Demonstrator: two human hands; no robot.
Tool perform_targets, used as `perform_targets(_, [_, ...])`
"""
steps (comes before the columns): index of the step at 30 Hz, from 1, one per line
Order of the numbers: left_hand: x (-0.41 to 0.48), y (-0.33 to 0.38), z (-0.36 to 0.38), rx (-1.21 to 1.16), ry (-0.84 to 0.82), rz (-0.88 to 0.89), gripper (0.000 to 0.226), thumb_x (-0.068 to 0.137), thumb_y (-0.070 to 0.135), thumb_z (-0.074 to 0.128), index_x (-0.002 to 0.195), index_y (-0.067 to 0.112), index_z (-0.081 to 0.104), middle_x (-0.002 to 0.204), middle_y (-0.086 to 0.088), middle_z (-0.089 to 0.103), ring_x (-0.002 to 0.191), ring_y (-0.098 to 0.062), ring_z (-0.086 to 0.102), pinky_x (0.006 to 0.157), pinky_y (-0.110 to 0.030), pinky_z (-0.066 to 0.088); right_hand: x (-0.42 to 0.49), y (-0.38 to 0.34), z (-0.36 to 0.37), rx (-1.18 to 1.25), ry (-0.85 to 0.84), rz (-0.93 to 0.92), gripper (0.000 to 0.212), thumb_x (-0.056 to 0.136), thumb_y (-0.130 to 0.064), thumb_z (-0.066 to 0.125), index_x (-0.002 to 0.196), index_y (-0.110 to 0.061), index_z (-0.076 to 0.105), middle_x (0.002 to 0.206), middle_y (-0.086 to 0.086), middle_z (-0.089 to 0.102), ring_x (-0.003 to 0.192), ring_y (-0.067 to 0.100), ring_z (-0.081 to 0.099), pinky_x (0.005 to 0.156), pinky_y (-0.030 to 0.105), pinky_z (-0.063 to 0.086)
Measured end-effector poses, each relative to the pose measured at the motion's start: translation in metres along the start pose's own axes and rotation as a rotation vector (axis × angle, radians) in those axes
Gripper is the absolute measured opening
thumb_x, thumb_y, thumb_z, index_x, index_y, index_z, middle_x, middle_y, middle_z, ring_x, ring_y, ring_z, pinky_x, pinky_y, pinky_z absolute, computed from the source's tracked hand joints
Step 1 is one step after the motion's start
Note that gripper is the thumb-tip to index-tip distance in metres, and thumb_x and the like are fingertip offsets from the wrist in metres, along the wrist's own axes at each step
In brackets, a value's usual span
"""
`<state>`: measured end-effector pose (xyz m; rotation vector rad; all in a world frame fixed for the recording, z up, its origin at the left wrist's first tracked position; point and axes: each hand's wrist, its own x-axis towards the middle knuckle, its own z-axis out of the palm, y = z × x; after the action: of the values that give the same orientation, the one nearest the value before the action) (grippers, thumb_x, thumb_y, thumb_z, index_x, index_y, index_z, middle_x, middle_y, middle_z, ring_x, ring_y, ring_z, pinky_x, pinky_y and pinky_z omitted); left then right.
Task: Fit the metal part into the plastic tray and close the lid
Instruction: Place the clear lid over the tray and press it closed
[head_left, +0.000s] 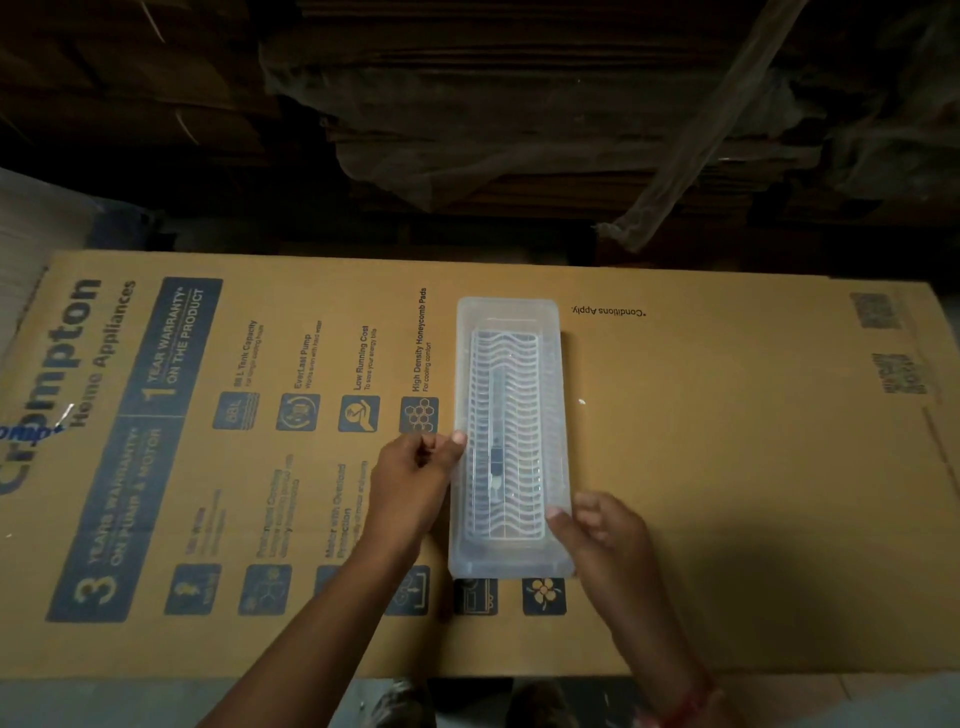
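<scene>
A long clear plastic tray (508, 312) lies lengthwise on a big cardboard box. A ribbed clear lid (519, 374) sits on top of it. Through the lid I make out a slim metal part (495, 465) with a dark middle section, lying along the tray's length. My left hand (415, 483) touches the tray's left edge with its fingertips near the middle. My right hand (602, 525) pinches the lid's right edge near the close end. How firmly either hand grips is hard to tell.
The printed cardboard box (727, 467) serves as the work surface and stretches wide on both sides. Behind it rise dark stacks of flattened cardboard (519, 130) wrapped in plastic. My feet show below the box's near edge.
</scene>
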<state>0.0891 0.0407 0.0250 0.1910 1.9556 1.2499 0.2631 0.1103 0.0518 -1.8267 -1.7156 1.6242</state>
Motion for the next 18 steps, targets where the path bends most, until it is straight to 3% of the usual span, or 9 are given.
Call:
perform_targets(3, [-0.023, -0.015, -0.007, 0.020, -0.017, -0.045, 0.021, 0.084, 0.031, 0.073, 0.077, 0.013, 0.065, 0.079, -0.012, 0.070, 0.071, -0.020, 0.063, 0.068, -0.037, 0.051, -0.006, 0.017, -0.007, 0.018, -0.033, 0.061, 0.016, 0.084, -0.018, 0.071, 0.099, -0.012, 0.067, 0.087, 0.005, 0.073, 0.074, 0.016, 0.068, 0.064, 0.033, 0.057])
perform_targets(6, [-0.043, -0.032, -0.006, -0.018, -0.016, -0.077, 0.015, 0.081, 0.015, 0.077, 0.078, 0.008, 0.064, 0.067, -0.007, 0.060, 0.060, -0.015, 0.059, 0.053, -0.028, 0.051, -0.007, 0.022, -0.007, 0.087, -0.044, 0.046, 0.006, 0.086, -0.006, 0.066, 0.092, -0.006, 0.067, 0.069, 0.010, 0.071, 0.055, 0.013, 0.063, 0.052, 0.028, 0.054])
perform_targets(9, [-0.053, -0.045, -0.001, -0.065, -0.016, -0.093, 0.017, 0.080, 0.006, 0.076, 0.079, 0.003, 0.060, 0.067, -0.014, 0.056, 0.052, -0.014, 0.058, 0.045, -0.028, 0.053, -0.004, 0.023, -0.005, 0.116, -0.037, 0.037, 0.008, 0.086, -0.001, 0.065, 0.085, -0.009, 0.065, 0.063, 0.009, 0.069, 0.051, 0.012, 0.061, 0.048, 0.024, 0.053])
perform_targets(12, [-0.054, -0.049, 0.003, -0.085, 0.004, -0.092, 0.017, 0.082, 0.003, 0.074, 0.080, 0.001, 0.057, 0.067, -0.021, 0.056, 0.045, -0.010, 0.057, 0.042, -0.027, 0.052, -0.001, 0.024, -0.004, 0.096, -0.042, 0.019, 0.014, 0.086, 0.001, 0.063, 0.080, -0.012, 0.064, 0.060, 0.009, 0.068, 0.050, 0.013, 0.060, 0.047, 0.022, 0.052])
perform_targets(15, [-0.053, -0.049, 0.004, -0.122, 0.007, -0.110, 0.017, 0.081, 0.004, 0.075, 0.081, 0.001, 0.058, 0.064, -0.016, 0.056, 0.045, -0.011, 0.058, 0.043, -0.028, 0.053, -0.001, 0.023, -0.004, 0.074, -0.029, 0.024, 0.012, 0.086, 0.000, 0.064, 0.082, -0.011, 0.065, 0.063, 0.009, 0.069, 0.049, 0.010, 0.061, 0.047, 0.022, 0.053])
perform_targets(17, [-0.053, -0.046, 0.002, -0.119, 0.019, -0.123, 0.018, 0.080, 0.008, 0.076, 0.079, 0.004, 0.059, 0.061, -0.009, 0.056, 0.048, -0.012, 0.058, 0.045, -0.031, 0.053, 0.000, 0.019, -0.005, 0.045, -0.025, 0.042, 0.005, 0.085, -0.005, 0.067, 0.090, -0.008, 0.067, 0.072, 0.009, 0.073, 0.056, 0.011, 0.066, 0.053, 0.028, 0.057])
perform_targets(18, [-0.054, -0.044, 0.001, -0.086, 0.040, -0.112, 0.019, 0.080, 0.013, 0.077, 0.078, 0.007, 0.059, 0.062, -0.006, 0.058, 0.051, -0.014, 0.059, 0.047, -0.033, 0.054, 0.000, 0.015, -0.007, 0.003, -0.026, 0.037, 0.012, 0.085, -0.011, 0.069, 0.096, -0.007, 0.067, 0.081, 0.009, 0.074, 0.064, 0.013, 0.069, 0.060, 0.034, 0.059])
